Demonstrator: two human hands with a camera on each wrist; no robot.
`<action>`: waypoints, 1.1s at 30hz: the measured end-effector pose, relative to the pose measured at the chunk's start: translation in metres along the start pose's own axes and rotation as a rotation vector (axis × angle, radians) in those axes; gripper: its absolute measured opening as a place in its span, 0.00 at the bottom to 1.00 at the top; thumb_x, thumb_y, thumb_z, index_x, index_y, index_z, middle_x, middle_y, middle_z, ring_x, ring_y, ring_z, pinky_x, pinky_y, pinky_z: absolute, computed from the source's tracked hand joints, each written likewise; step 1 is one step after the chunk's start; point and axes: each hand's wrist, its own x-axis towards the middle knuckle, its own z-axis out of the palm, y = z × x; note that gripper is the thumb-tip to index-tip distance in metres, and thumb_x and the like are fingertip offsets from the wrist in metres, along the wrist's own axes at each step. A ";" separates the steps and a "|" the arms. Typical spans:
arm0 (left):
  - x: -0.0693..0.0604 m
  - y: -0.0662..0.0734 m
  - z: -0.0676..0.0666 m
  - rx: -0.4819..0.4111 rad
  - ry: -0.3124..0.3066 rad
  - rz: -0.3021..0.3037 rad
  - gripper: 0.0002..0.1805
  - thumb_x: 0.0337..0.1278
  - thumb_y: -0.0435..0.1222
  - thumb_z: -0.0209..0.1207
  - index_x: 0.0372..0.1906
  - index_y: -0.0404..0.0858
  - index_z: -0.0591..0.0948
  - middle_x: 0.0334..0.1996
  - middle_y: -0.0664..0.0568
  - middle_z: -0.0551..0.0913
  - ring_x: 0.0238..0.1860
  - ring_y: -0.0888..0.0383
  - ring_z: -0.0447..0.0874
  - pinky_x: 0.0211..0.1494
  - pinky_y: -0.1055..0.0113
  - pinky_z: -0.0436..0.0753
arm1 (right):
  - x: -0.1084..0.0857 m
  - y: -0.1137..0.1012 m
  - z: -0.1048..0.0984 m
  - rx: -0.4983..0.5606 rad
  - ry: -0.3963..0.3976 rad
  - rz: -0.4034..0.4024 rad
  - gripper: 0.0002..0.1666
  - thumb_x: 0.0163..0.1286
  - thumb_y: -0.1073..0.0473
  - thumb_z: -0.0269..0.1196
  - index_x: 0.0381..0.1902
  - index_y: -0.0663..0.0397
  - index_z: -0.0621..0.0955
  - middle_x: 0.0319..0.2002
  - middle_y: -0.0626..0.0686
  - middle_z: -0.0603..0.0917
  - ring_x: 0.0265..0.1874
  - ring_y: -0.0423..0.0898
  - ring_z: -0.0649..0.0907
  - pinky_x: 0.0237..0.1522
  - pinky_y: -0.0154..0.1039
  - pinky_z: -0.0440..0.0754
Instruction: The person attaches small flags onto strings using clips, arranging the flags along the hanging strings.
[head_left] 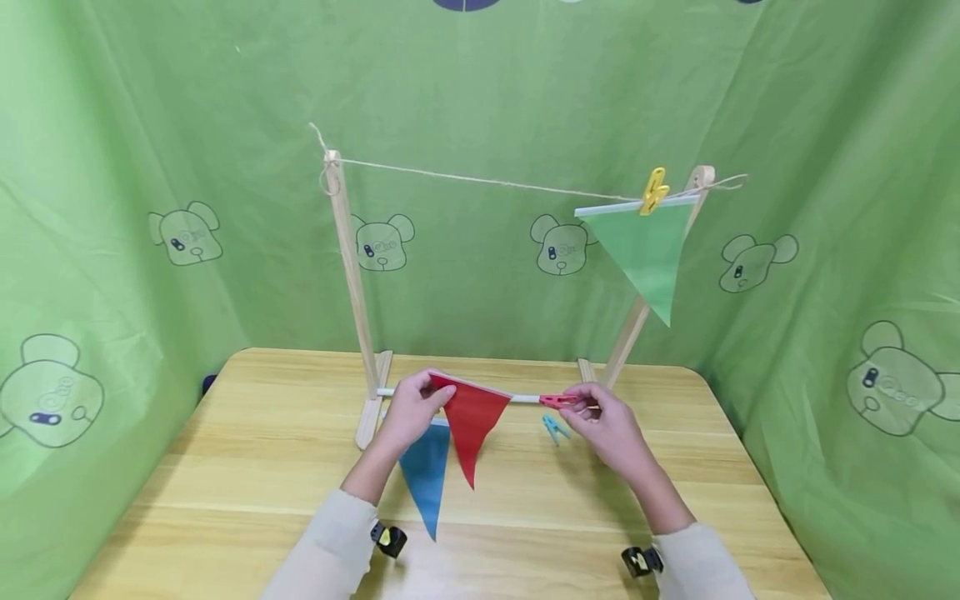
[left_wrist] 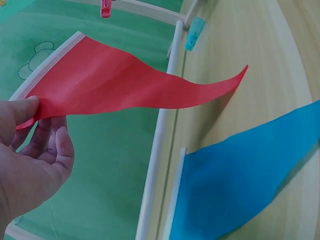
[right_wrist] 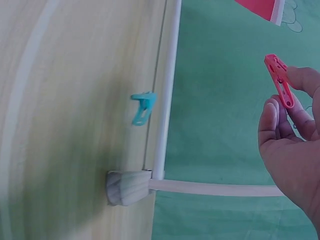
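My left hand (head_left: 411, 412) pinches a red triangular pennant (head_left: 472, 417) by one end of its white-edged top; the pennant's tip hangs down. In the left wrist view the thumb presses on the red pennant (left_wrist: 125, 82) near its corner. My right hand (head_left: 611, 425) holds a red clothespin (head_left: 557, 401) between thumb and fingers, to the right of the pennant and apart from it. In the right wrist view the clothespin (right_wrist: 280, 80) points away from the fingertips. A blue pennant (head_left: 426, 471) lies on the table below the left hand. A light blue clothespin (head_left: 555, 429) lies near the right hand.
Two wooden posts (head_left: 352, 275) carry a string (head_left: 480, 179), with a white bar (head_left: 525, 398) low between them. A green pennant (head_left: 645, 250) hangs at the string's right end under a yellow clothespin (head_left: 654, 192). Green curtains surround the wooden table (head_left: 247, 467).
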 end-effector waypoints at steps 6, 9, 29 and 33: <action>0.000 0.009 -0.001 -0.012 -0.006 0.033 0.08 0.66 0.31 0.66 0.47 0.32 0.86 0.35 0.41 0.85 0.33 0.55 0.78 0.36 0.70 0.79 | 0.003 -0.011 -0.002 -0.009 0.019 -0.016 0.18 0.69 0.59 0.71 0.54 0.58 0.81 0.42 0.56 0.84 0.38 0.46 0.82 0.38 0.30 0.84; 0.000 0.012 -0.002 -0.022 0.002 0.039 0.08 0.65 0.30 0.66 0.46 0.32 0.86 0.36 0.41 0.86 0.33 0.52 0.79 0.36 0.71 0.80 | 0.007 -0.016 -0.002 -0.008 0.025 -0.015 0.19 0.70 0.57 0.71 0.55 0.57 0.82 0.42 0.57 0.85 0.39 0.47 0.82 0.39 0.30 0.84; 0.009 0.030 -0.004 -0.051 0.040 0.075 0.07 0.67 0.31 0.65 0.46 0.34 0.86 0.36 0.42 0.86 0.35 0.54 0.80 0.37 0.66 0.83 | 0.021 -0.050 -0.018 0.034 0.088 -0.092 0.20 0.69 0.60 0.71 0.55 0.60 0.81 0.43 0.58 0.84 0.40 0.45 0.82 0.39 0.28 0.84; 0.011 0.033 -0.005 -0.057 0.055 0.096 0.07 0.67 0.31 0.65 0.46 0.33 0.86 0.35 0.42 0.86 0.34 0.55 0.80 0.36 0.70 0.81 | 0.024 -0.057 -0.022 0.046 0.093 -0.119 0.20 0.69 0.60 0.71 0.55 0.60 0.81 0.43 0.59 0.85 0.41 0.45 0.82 0.41 0.27 0.84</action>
